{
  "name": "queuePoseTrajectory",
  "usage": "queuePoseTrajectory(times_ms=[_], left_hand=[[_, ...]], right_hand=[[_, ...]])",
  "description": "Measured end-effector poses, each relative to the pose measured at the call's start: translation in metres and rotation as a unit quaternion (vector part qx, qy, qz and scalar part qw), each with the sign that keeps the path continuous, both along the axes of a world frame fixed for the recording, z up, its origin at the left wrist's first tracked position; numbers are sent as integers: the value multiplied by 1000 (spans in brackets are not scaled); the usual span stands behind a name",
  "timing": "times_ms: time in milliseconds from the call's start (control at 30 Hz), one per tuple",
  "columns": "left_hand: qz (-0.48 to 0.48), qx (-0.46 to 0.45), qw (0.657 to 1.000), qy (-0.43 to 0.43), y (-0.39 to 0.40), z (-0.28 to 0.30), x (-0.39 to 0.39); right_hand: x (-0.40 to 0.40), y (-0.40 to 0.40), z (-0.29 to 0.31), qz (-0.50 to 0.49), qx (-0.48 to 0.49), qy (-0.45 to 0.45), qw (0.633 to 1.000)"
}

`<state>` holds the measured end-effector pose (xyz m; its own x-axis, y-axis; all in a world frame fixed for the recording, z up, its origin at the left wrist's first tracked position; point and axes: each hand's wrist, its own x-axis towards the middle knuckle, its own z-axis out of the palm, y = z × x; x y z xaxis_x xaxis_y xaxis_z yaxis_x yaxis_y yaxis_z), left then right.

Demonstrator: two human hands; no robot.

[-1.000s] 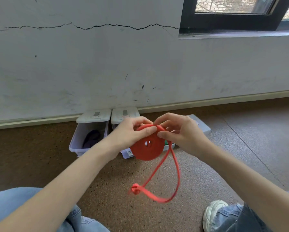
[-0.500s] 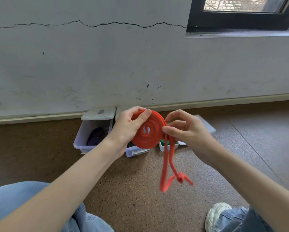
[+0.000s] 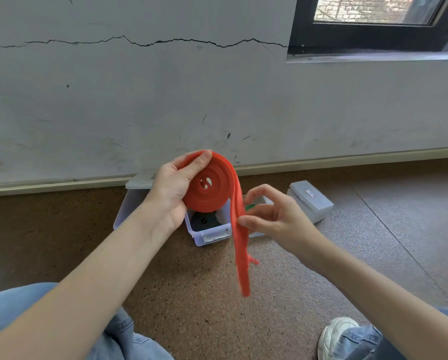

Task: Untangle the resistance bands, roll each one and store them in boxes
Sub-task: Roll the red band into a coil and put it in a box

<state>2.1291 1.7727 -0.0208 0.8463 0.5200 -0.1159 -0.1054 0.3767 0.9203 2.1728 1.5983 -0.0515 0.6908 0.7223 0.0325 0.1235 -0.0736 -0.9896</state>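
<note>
You are holding one red resistance band [image 3: 209, 188], most of it wound into a flat coil, and two loose strands of it are hanging down from the coil's right edge toward the floor [image 3: 191, 294]. Your left hand [image 3: 173, 189] is gripping the coil, with the thumb curling over its top rim and the palm sitting against its left side. Your right hand [image 3: 275, 219] is half open, its fingertips pinching the hanging strands just below the coil while the other fingers are arching loosely above.

Below your hands, open storage boxes are sitting on the floor against the wall. One clear box [image 3: 212, 233] is holding a single dark rolled band [image 3: 204, 221]. A second box [image 3: 129, 206] is showing partly behind your left wrist, and its contents are hidden. A bit of green [image 3: 249, 207] is peeking out behind the red strands. One closed lidded box [image 3: 311, 200] is lying to the right, well apart from the coil.
</note>
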Motion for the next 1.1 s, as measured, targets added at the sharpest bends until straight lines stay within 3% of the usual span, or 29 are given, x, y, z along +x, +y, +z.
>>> queuePoseTrajectory(times_ms=[167,333,500,600,667,833,1100], left_hand=[[-16,-18,1000,-20,-13,-2,1],[-4,-53,998,-15,-15,-5,2],[-12,-87,996,7,-18,-8,0],[-50,-91,994,21,-23,-15,-1],[-68,-62,995,28,-19,-17,-3],[-187,139,970,71,-8,-16,-11],[-160,172,968,83,-18,-20,-8]], right_hand=[[-5,5,3,-11,2,-37,999],[-9,8,5,-63,62,4,996],[-4,9,5,-69,32,-58,995],[-3,6,2,-84,45,-46,994],[0,2,1,-87,46,-32,995],[8,-6,10,-58,-15,-75,995],[8,-5,11,-85,7,-83,993]])
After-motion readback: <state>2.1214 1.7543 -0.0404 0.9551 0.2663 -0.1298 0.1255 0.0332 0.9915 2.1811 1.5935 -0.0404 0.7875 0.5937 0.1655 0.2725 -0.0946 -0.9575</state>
